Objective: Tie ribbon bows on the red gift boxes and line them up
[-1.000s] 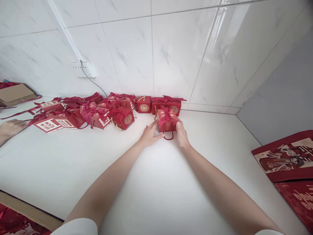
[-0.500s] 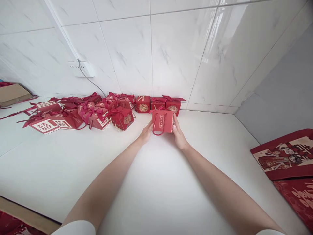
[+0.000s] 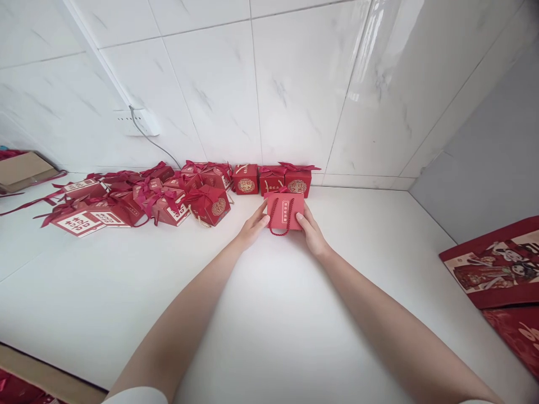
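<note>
Between my two hands is a small red gift box (image 3: 297,220) with a dark red cord handle hanging down its face and a pale printed label. My left hand (image 3: 253,225) grips its left side, thumb at the front edge. On the opposite side my right hand (image 3: 313,229) holds it, with the thumb on the front face and the fingers behind. Just behind it, against the wall, stand a red box with a ribbon bow (image 3: 298,184) and another red box with a gold round emblem (image 3: 245,180).
Several ribboned red boxes (image 3: 166,199) are crowded on the white table (image 3: 269,314) to the left. A socket (image 3: 137,122) with a cord is on the tiled wall. Red printed bags (image 3: 497,269) lean at the right. An open cardboard box (image 3: 27,171) is far left.
The held gift box has turned a little, and my right thumb now lies further over its front face. The view has shifted slightly.
</note>
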Motion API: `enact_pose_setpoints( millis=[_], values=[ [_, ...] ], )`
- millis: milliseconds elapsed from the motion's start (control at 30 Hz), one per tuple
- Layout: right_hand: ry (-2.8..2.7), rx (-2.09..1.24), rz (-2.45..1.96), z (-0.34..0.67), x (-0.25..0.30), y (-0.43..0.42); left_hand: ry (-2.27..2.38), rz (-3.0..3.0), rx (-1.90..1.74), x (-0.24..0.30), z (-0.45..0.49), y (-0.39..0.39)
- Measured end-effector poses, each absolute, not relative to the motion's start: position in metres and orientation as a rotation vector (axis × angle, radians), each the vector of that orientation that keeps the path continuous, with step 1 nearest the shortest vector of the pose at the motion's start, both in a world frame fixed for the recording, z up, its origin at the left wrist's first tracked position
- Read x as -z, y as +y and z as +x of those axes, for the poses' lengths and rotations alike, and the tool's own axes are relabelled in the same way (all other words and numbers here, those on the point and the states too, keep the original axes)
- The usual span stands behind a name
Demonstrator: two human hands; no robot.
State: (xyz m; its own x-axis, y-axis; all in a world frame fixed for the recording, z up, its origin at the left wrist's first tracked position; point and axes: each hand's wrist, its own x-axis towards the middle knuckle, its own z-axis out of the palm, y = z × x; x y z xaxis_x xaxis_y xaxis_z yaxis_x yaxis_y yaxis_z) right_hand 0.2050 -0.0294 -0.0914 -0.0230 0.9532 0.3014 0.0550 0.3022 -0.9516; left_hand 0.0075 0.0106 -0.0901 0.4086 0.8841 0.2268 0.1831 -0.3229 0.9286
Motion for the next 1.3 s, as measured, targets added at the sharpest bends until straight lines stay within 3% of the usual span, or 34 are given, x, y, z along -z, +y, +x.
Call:
enact_pose_setpoints(
  millis=[700, 1033, 1300],
  values=[
    [-1.278, -1.090, -0.886, 0.207, 0.099, -0.025, 0.921, 1.753, -0.999, 0.086, 0.009, 0.008],
    [-1.274, -0.644, -1.103, 0.199, 0.100, -0.035, 0.840, 1.163, -1.011, 0.096, 0.007, 0.017],
    [-1.330, -0.740, -0.986, 0.199, 0.100, -0.039, 0.822, 1.140, -1.073, 0.088, 0.009, 0.012]
  ],
)
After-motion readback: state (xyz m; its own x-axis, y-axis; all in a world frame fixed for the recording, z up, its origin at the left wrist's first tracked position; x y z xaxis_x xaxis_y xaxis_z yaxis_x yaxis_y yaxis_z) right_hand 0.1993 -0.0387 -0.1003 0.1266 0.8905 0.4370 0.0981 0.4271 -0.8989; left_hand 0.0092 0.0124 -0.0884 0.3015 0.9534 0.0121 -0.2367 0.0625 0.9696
